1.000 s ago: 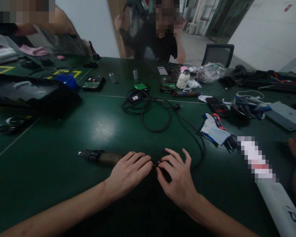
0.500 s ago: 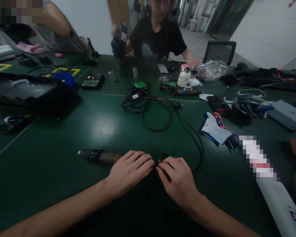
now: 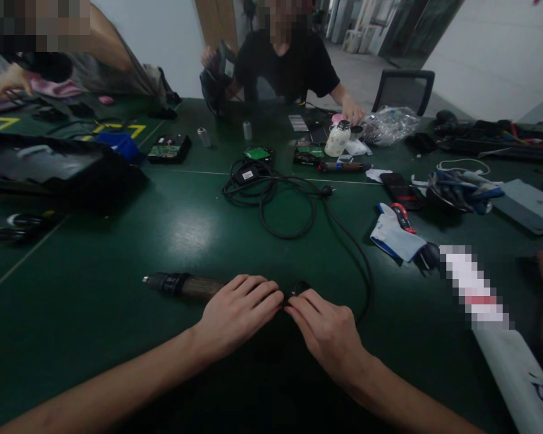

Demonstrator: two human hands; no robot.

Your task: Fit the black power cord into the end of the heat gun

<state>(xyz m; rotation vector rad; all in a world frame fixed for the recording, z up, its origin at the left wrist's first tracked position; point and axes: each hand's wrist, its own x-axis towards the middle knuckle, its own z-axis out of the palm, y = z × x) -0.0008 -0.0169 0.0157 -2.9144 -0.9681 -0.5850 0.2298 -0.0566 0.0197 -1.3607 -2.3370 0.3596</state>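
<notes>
An electric screwdriver (image 3: 201,287) with a dark brown grip lies on the green table, its metal tip pointing left. My left hand (image 3: 242,310) is closed over its rear part, palm down. My right hand (image 3: 328,322) pinches the end of a black cable (image 3: 298,286) right at the back of the screwdriver, its fingertips almost touching those of my left hand. The joint between cable and screwdriver is mostly covered by my fingers. From there the cable (image 3: 370,271) curves right and up to a coil with a black adapter (image 3: 247,174).
Several opened units with green circuit boards (image 3: 259,154) stand beyond the coil, near small metal cylinders (image 3: 203,137). Work gloves (image 3: 396,235), a phone (image 3: 400,190) and a long white bar (image 3: 516,367) lie right. A black case (image 3: 49,172) sits left. Two people work across the table.
My right fingers have shifted slightly at the cable end, while my left hand stays put. A co-worker's hand has come into sight at the upper left; the person opposite has tilted a dark object.
</notes>
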